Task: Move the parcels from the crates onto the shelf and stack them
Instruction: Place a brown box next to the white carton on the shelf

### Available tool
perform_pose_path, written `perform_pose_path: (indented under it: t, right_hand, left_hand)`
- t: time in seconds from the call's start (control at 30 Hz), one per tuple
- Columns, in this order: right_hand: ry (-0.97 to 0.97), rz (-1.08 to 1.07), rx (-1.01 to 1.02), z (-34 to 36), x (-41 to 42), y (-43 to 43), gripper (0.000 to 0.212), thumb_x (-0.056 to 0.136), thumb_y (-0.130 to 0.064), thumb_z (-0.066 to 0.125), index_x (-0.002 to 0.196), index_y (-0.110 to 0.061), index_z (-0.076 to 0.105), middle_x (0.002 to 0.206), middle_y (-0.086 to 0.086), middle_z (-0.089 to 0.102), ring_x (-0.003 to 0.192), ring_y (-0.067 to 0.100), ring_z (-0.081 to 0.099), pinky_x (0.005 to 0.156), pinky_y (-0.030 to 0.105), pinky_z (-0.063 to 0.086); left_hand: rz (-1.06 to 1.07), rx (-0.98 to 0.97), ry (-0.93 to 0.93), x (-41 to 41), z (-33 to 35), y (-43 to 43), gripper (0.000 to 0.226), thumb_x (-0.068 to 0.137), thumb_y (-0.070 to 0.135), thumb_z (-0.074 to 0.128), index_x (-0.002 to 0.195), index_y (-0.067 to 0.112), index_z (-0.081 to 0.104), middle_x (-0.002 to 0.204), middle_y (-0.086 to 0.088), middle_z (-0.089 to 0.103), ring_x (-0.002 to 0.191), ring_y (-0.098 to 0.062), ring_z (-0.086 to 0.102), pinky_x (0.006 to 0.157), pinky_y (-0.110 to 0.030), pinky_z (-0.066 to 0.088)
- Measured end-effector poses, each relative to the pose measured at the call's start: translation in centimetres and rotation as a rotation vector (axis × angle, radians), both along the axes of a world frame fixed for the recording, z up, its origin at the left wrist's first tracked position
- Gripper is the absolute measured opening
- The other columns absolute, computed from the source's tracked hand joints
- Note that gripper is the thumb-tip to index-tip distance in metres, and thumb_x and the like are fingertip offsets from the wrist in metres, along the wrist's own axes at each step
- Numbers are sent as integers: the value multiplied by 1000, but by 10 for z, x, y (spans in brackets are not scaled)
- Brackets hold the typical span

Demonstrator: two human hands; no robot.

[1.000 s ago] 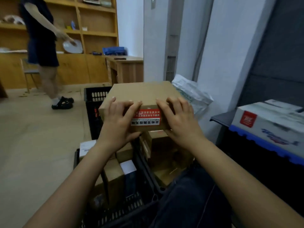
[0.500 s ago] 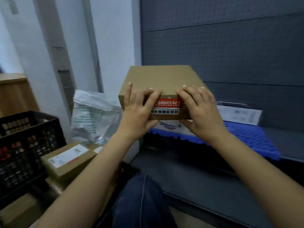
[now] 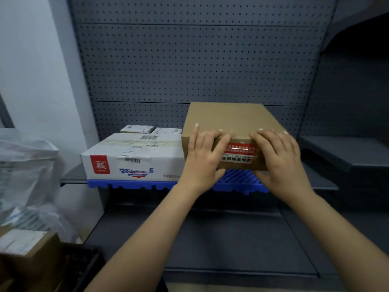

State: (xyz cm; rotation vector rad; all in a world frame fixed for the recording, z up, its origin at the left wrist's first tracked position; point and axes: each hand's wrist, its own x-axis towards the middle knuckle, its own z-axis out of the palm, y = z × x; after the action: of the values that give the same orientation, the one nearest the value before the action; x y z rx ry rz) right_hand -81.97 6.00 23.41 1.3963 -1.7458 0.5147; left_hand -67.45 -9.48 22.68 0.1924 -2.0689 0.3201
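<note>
Grey pegboard (image 3: 189, 60) backs a metal shelf (image 3: 73, 175) carrying a blue plastic pallet (image 3: 130, 183). Bare shelf runs on at 3 o'clock; a lower shelf (image 3: 210, 239) lies open at 6. On the pallet's 9 o'clock half sits a white carton (image 3: 134, 157): red square logo, barcode labels, blue lettering upside down. Just beside it at 3 o'clock, the brown cardboard parcel (image 3: 231, 119) shows a red-and-white label (image 3: 240, 153) in Chinese print. Both the left hand (image 3: 202, 163) and the right hand (image 3: 280, 163) grip its near end, fingers curled over the top edge; whether it rests on the pallet is unclear.
</note>
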Motion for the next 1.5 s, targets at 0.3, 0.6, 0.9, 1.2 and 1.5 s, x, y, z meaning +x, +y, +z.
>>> perform_pose_path:
  t: [0.3,0.6,0.9,1.2,1.5]
  right_hand:
    - [-95,-46,49,-43,-46,0,93,55,-14,88,137,-14,43,137,9,48,127,31,42,115,46,17]
    - [-175,15,116,-85,-58,-23,100,53,-17,90,138,-17,39,138,8,48,128,27,37,114,41,13]
    - [-232,-2,158,-95,-66,-39,104,57,-31,89,143,-28,31,148,5,36,138,29,25,113,61,6]
    - [-297,31,142,-93,-71,-51,99,62,-34,87,142,-31,30,148,4,33,138,29,22,112,63,17]
    - [-308,16,142,-94,-73,-55,97,64,-33,86,143,-30,31,149,5,32,140,27,18,114,60,12]
  left_hand:
    - [-47,63,-89,-51,-40,-2,94,56,27,85,138,15,41,125,-10,48,122,-26,41,119,-45,-2]
    - [16,102,-195,-55,-81,-22,100,53,33,87,139,15,39,125,-10,49,122,-27,42,118,-48,2]
    - [70,136,-205,-51,-91,-35,100,59,39,85,144,17,37,130,-8,45,126,-27,39,118,-50,1]
    - [116,115,-258,-48,-85,-46,94,67,39,81,145,15,36,135,-8,48,127,-28,40,117,-51,8]
    - [125,140,-270,-51,-87,-50,93,69,39,81,146,18,35,137,-7,45,129,-27,38,116,-47,13]
